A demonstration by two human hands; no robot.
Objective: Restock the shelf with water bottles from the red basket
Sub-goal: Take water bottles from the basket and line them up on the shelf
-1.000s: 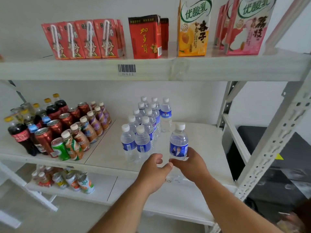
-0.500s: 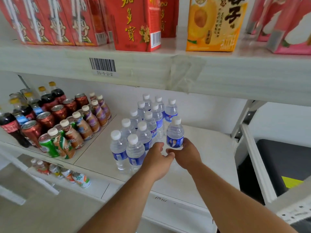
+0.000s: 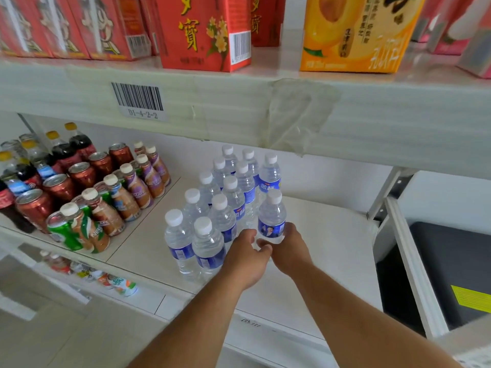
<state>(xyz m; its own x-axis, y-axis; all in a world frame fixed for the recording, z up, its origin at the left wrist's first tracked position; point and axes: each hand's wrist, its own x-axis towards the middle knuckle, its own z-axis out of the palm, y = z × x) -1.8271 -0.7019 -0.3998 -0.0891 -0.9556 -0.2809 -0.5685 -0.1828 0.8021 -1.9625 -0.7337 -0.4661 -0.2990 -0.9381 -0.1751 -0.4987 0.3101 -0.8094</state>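
A small water bottle (image 3: 271, 218) with a white cap and blue label stands upright on the white middle shelf (image 3: 326, 243), at the right side of a cluster of several like water bottles (image 3: 210, 216). My right hand (image 3: 288, 248) grips its base from the right and front. My left hand (image 3: 245, 258) is beside it with curled fingers touching the bottle's lower left side, next to the front bottles. The red basket is out of view.
Soda bottles, red and green cans and coffee bottles (image 3: 87, 197) fill the shelf's left part. Drink cartons (image 3: 204, 30) stand on the upper shelf, whose front edge (image 3: 239, 102) hangs low overhead. A black box (image 3: 451, 274) sits to the right behind the shelf post.
Both hands have pushed the bottle back and left across the shelf, up against the cluster. The camera has moved closer to the shelf.
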